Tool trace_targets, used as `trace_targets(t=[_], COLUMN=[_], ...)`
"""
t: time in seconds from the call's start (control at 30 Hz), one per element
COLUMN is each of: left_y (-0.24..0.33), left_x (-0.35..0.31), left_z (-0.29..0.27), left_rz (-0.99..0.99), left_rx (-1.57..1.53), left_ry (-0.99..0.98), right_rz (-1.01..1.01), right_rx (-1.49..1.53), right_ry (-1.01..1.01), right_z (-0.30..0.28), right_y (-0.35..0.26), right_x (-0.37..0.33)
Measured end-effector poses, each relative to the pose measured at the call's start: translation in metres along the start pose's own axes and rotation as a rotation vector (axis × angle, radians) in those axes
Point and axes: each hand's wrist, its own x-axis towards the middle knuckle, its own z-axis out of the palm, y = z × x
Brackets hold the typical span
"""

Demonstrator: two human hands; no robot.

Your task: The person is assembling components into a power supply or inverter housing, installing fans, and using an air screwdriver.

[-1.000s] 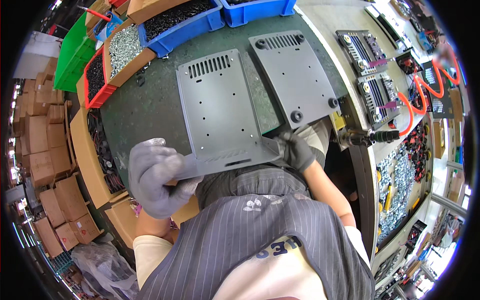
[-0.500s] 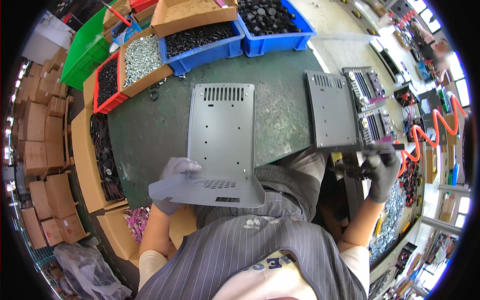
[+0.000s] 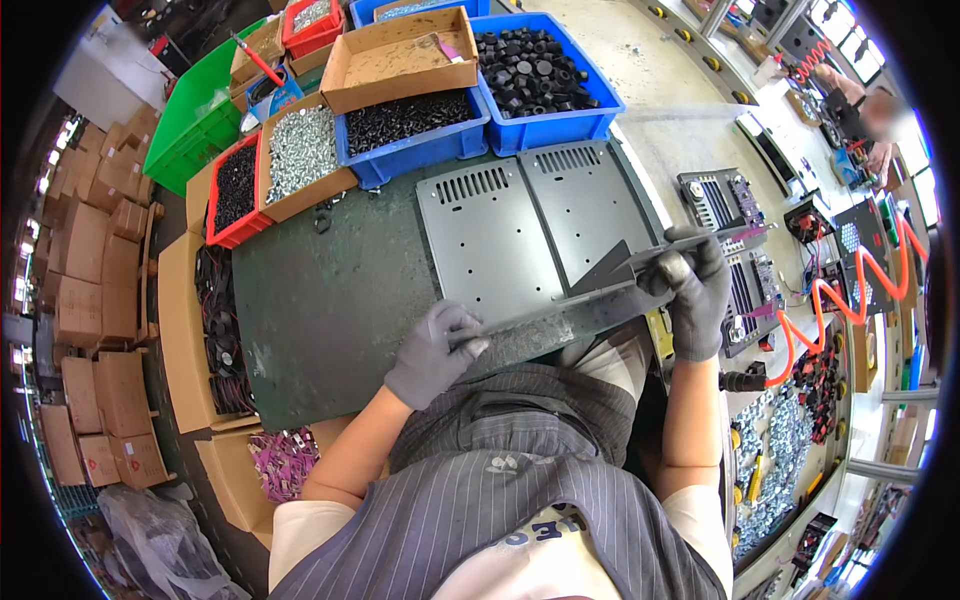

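Two grey bent sheet-metal panels lie side by side on the dark green tabletop, each with a row of slots at its far end and small holes. At the near left corner of the left panel (image 3: pixel 488 240), my gloved left hand (image 3: pixel 437 352) has its fingers curled, thumb and fingertips at the edge. My gloved right hand (image 3: pixel 693 300) is closed on the raised near flange of the right panel (image 3: pixel 590 215). Below that hand a black power screwdriver (image 3: pixel 742 381) hangs on an orange coiled hose (image 3: pixel 818 305).
Beyond the panels stand a blue bin (image 3: pixel 545 125) of black caps, a blue bin (image 3: pixel 370 170) of black screws and a red bin (image 3: pixel 240 232). Finned circuit assemblies (image 3: pixel 745 285) lie to the right. Cartons (image 3: pixel 190 340) line the table's left edge. Another person works at far right.
The left panel has moved right and lies flat against the other panel. My right hand has let go of the screwdriver and taken the right panel's flange. My left hand has shifted right.
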Motion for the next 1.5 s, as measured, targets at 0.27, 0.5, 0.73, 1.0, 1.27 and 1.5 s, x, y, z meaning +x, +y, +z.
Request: trace_targets(t=[0.27, 0.5, 0.73, 1.0, 1.27, 1.5], left_y=[0.0, 0.023, 0.084, 0.108, 0.096, 0.063], left_x=[-0.029, -0.049, -0.003, 0.023, 0.022, 0.014], left_z=[0.016, 0.024, 0.066, 0.103, 0.144, 0.123], left_rz=[-0.022, 0.175, 0.367, -0.473, -0.541, -1.029], left_rx=[-0.055, -0.104, -0.173, -0.872, -1.312, -1.855], left_ry=[0.453, -0.063, -0.381, -0.783, -0.55, -0.465], right_rz=[-0.417, -0.183, 0.186, -0.216, -0.415, -0.351], right_rx=[-0.491, -1.259, -1.71, -0.606, -0.878, -1.018], right_ry=[0.396, 0.78, 0.62, 0.68, -0.343, -0.456], right_z=[-0.056, -0.214, -0.282, -0.219, -0.034, 0.002], right_y=[-0.035, -0.029, 0.025, -0.035, -0.01, 0.013], right_x=[-0.089, -0.116, -0.087, -0.108, -0.119, -0.096])
